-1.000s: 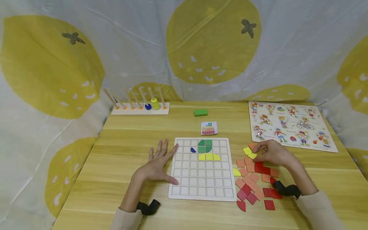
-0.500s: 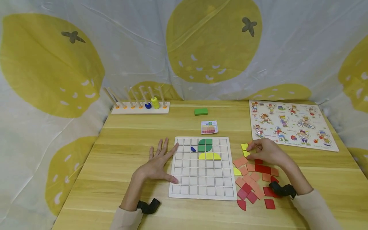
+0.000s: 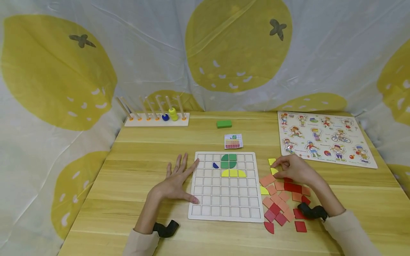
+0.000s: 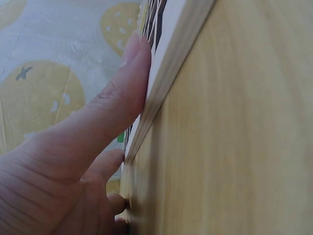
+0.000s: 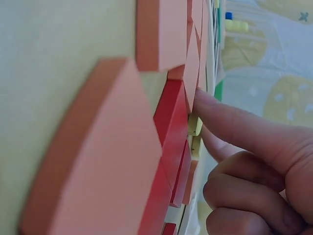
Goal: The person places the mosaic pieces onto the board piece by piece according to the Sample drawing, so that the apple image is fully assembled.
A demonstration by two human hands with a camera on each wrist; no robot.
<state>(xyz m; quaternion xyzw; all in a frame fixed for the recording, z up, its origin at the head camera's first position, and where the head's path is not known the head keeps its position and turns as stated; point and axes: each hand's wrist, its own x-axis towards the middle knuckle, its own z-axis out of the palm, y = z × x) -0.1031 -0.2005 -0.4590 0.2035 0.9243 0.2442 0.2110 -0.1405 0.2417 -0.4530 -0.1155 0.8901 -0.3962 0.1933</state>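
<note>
A pale grid board [image 3: 211, 192] lies on the table, bearing green tiles [image 3: 229, 162], a small blue tile [image 3: 215, 165] and a row of yellow tiles [image 3: 234, 173]. My left hand [image 3: 173, 183] rests spread at its left side; the thumb [image 4: 132, 63] lies along the board's edge in the left wrist view. Right of the board, my right hand [image 3: 296, 170] pinches a rounded yellow tile [image 3: 274, 171] between thumb and forefinger, the other fingers curled. A square yellow tile [image 3: 272, 161] lies just beyond it. Another yellow tile [image 3: 264, 190] sits against the board's right edge.
Orange tiles [image 3: 278, 201] and red tiles [image 3: 300, 226] lie loosely below the right hand. Behind the board are a small pattern card [image 3: 233, 141] and a green block [image 3: 224, 124]. A peg stand [image 3: 157, 122] stands back left, a picture puzzle [image 3: 326, 138] back right.
My right hand has slid left toward the board, the two yellow tiles shifting with it, and some orange tiles beside them moved too. My left hand stays put.
</note>
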